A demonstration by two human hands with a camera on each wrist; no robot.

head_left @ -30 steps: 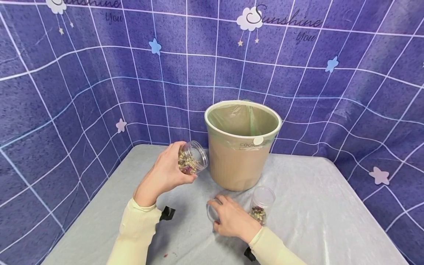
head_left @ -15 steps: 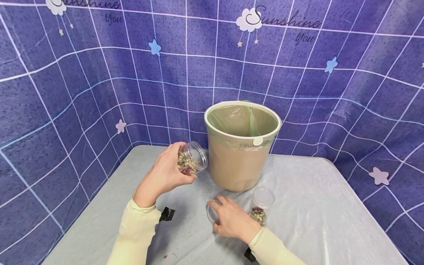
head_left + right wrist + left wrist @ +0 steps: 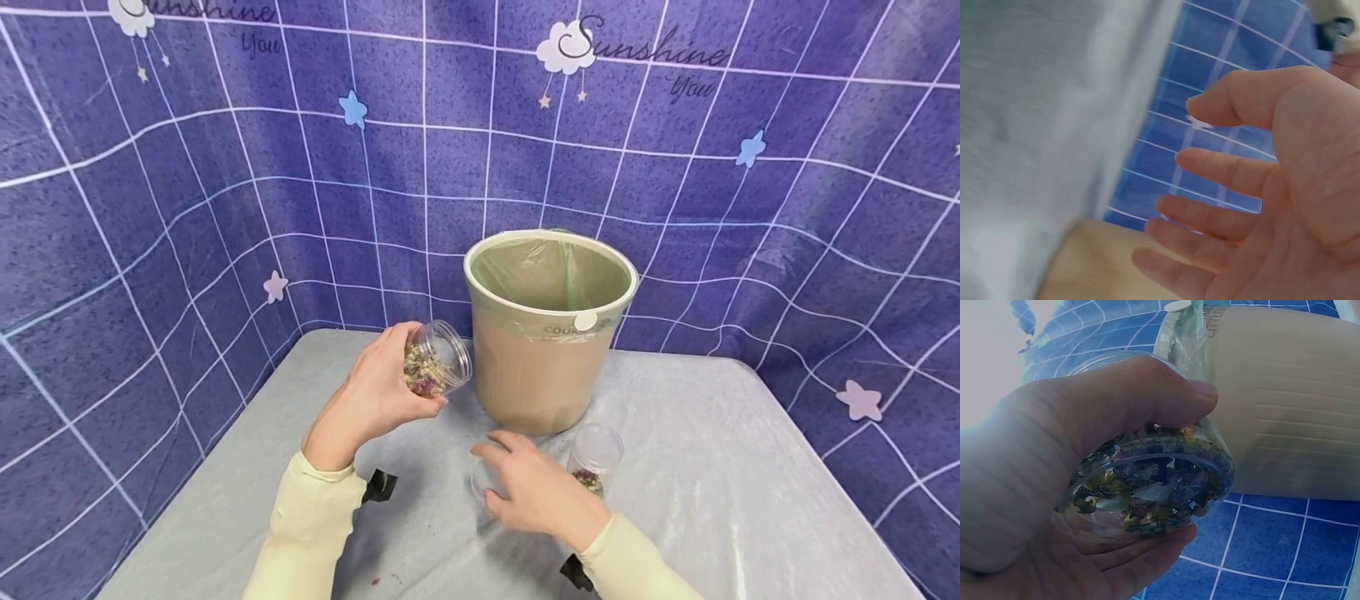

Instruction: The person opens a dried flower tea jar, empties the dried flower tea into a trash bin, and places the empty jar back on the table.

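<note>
My left hand (image 3: 375,387) grips an uncapped clear jar (image 3: 444,354) tilted on its side, its mouth toward the bin. Dried flowers (image 3: 422,367) in yellow-green and dark red lie inside it. In the left wrist view the thumb crosses the jar (image 3: 1166,487) and the fingers support it from below. My right hand (image 3: 543,492) hovers over a clear round lid (image 3: 482,483) on the table, partly hiding it. Its fingers are spread with nothing between them in the right wrist view. Behind that hand stands a second clear jar (image 3: 597,450), partly filled with dried flowers.
A beige bin (image 3: 536,375) lined with a thin green bag stands at the table's back. The grey cloth-covered table (image 3: 697,467) holds small dark red bits near the front. Blue gridded fabric (image 3: 375,192) hangs behind and on both sides.
My right hand has let go of the lid, rising slightly and shifting right, its fingers spreading. It now hides more of the second jar. The left hand holds its jar still.
</note>
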